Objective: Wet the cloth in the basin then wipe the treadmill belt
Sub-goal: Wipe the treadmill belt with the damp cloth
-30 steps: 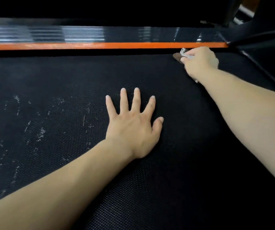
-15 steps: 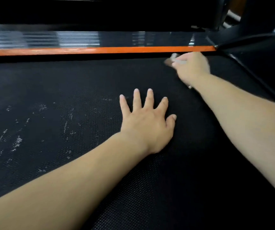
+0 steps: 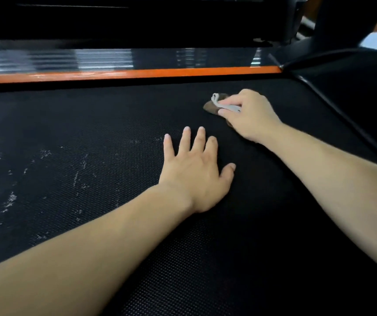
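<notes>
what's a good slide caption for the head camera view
Right hand holds a cloth on the treadmill belt while the left hand rests flat, whitish marks to its left.

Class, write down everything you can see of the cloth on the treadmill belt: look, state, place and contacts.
The cloth is small and brown, with a pale grey-white strip looped across its top. It looks soft and lies bunched, not spread. The right hand grips it and presses it onto the black textured treadmill belt, short of the orange edge strip. The hand hides most of it; wetness cannot be told.
</notes>
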`<state>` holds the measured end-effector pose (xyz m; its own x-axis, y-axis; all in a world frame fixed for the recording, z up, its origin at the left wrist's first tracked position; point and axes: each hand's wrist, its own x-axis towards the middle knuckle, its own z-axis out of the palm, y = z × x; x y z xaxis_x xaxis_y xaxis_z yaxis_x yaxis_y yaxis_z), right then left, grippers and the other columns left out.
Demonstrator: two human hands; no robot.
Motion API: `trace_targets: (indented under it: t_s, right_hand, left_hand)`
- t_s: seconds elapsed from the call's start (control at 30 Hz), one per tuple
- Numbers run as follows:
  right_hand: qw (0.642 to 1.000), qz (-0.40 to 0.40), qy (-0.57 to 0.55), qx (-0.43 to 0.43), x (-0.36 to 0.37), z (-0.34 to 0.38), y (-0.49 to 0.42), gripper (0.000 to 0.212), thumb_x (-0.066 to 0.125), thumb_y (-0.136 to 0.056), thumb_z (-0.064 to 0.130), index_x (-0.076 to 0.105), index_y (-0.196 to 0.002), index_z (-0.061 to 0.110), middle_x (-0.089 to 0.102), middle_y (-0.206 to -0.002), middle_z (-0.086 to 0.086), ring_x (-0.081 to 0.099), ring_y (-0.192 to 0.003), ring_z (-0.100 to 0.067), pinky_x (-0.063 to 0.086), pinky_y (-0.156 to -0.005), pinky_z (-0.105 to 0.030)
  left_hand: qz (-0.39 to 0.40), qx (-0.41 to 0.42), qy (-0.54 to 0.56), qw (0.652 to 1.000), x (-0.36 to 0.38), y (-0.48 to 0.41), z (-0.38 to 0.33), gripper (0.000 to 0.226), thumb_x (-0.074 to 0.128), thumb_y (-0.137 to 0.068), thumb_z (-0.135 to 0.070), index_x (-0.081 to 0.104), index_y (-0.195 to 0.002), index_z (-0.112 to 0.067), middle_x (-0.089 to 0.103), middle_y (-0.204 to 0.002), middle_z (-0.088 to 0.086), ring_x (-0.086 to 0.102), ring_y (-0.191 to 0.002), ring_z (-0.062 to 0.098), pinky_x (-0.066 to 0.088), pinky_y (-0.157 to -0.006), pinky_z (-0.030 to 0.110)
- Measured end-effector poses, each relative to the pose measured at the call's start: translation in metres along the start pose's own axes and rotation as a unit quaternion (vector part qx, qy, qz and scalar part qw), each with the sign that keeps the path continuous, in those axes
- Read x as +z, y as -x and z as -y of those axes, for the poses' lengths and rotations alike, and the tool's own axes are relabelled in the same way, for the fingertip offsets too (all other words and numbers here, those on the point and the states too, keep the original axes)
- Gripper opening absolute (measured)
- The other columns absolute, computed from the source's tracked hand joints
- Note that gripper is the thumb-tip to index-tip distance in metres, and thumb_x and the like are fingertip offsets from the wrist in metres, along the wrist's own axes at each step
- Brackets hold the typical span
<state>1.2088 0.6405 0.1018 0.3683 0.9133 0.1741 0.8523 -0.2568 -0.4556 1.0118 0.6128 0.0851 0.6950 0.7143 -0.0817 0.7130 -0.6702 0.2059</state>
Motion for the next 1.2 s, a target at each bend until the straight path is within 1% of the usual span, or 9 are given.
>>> trace_targets:
  t_s: [0.1, 0.2, 0.4, 0.57, 0.77, 0.9, 0.97, 1.1, 1.2]
  right_hand:
    - [0.997, -0.042, 0.033, 0.047, -0.011, -0.016, -0.005, 0.023, 0.063, -0.093, 0.036, 0.072, -0.115, 0.035, 0.066, -0.097, 0.009, 0.062, -0.085, -0.017, 0.048, -0.074, -0.031]
    - [0.992, -0.082, 0.035, 0.088, -0.009, -0.016, -0.006, 0.019, 0.06, -0.091, 0.038, 0.074, -0.104, 0.04, 0.069, -0.102, 0.0, 0.064, -0.091, -0.027, 0.054, -0.085, -0.043]
    - [0.998, 0.006, 0.012, -0.069, 0.007, 0.005, 0.069, 0.025, 0.063, -0.092, 0.042, 0.072, -0.115, 0.04, 0.057, -0.098, 0.004, 0.057, -0.095, -0.021, 0.046, -0.087, -0.041]
    - [0.99, -0.101, 0.037, 0.091, -0.015, -0.02, 0.045, 0.027, 0.058, -0.088, 0.046, 0.074, -0.108, 0.04, 0.068, -0.1, -0.001, 0.064, -0.1, -0.032, 0.05, -0.091, -0.048]
    - [0.998, -0.001, 0.005, -0.061, 0.001, 0.02, 0.122, 0.024, 0.067, -0.09, 0.041, 0.073, -0.114, 0.04, 0.057, -0.096, 0.003, 0.057, -0.091, -0.02, 0.046, -0.083, -0.039]
    - [0.996, -0.065, 0.035, 0.053, -0.021, -0.006, 0.092, 0.022, 0.062, -0.09, 0.043, 0.075, -0.109, 0.04, 0.06, -0.104, 0.0, 0.06, -0.101, -0.027, 0.047, -0.094, -0.045]
    - [0.992, -0.086, 0.026, 0.086, -0.017, -0.005, 0.093, 0.018, 0.06, -0.09, 0.044, 0.075, -0.1, 0.04, 0.06, -0.101, -0.002, 0.06, -0.098, -0.032, 0.049, -0.091, -0.047]
    - [0.999, -0.016, -0.026, -0.02, 0.0, 0.026, 0.153, 0.013, 0.068, -0.087, 0.043, 0.072, -0.099, 0.046, 0.057, -0.092, 0.001, 0.06, -0.085, -0.026, 0.051, -0.077, -0.044]
    - [0.999, -0.008, 0.005, -0.048, -0.012, 0.019, 0.158, 0.016, 0.07, -0.088, 0.037, 0.076, -0.103, 0.04, 0.058, -0.09, 0.001, 0.059, -0.087, -0.023, 0.049, -0.081, -0.045]
  left_hand:
    - [0.0, 0.02, -0.009, 1.0, -0.007, 0.016, 0.024, 0.073, 0.023, -0.099, -0.064, 0.012, -0.16, -0.027, -0.001, -0.17, 0.007, -0.008, -0.156, 0.023, -0.006, -0.125, 0.048]
    - [0.005, -0.005, -0.031, 0.999, -0.005, 0.04, 0.043, 0.074, 0.009, -0.095, -0.07, 0.002, -0.16, -0.036, -0.008, -0.17, 0.0, -0.015, -0.155, 0.022, -0.011, -0.123, 0.053]
    - [-0.014, -0.005, -0.048, 0.999, 0.004, 0.043, 0.044, 0.079, 0.001, -0.089, -0.069, 0.001, -0.16, -0.034, -0.007, -0.17, 0.0, -0.015, -0.155, 0.024, -0.009, -0.121, 0.06]
    - [-0.01, 0.0, -0.051, 0.999, 0.006, 0.042, 0.044, 0.076, 0.004, -0.094, -0.068, 0.0, -0.161, -0.032, -0.008, -0.17, 0.002, -0.016, -0.155, 0.025, -0.009, -0.121, 0.06]
    - [-0.014, 0.002, -0.049, 0.999, 0.007, 0.041, 0.046, 0.074, 0.009, -0.096, -0.066, 0.002, -0.161, -0.031, -0.007, -0.17, 0.003, -0.015, -0.155, 0.024, -0.008, -0.121, 0.061]
    - [-0.013, 0.005, -0.044, 0.999, 0.006, 0.042, 0.046, 0.075, 0.009, -0.095, -0.066, 0.003, -0.161, -0.031, -0.007, -0.17, 0.003, -0.014, -0.155, 0.024, -0.008, -0.121, 0.061]
    - [-0.015, 0.006, -0.044, 0.999, 0.006, 0.041, 0.046, 0.075, 0.008, -0.095, -0.066, 0.003, -0.161, -0.031, -0.006, -0.17, 0.003, -0.014, -0.155, 0.024, -0.009, -0.121, 0.061]
    - [-0.017, 0.008, -0.043, 0.999, 0.007, 0.041, 0.048, 0.074, 0.01, -0.096, -0.064, 0.004, -0.161, -0.031, -0.007, -0.17, 0.003, -0.014, -0.155, 0.025, -0.01, -0.12, 0.062]
    - [-0.014, 0.009, -0.048, 0.999, 0.008, 0.041, 0.048, 0.073, 0.01, -0.096, -0.063, 0.004, -0.161, -0.031, -0.007, -0.17, 0.004, -0.014, -0.155, 0.025, -0.009, -0.12, 0.062]
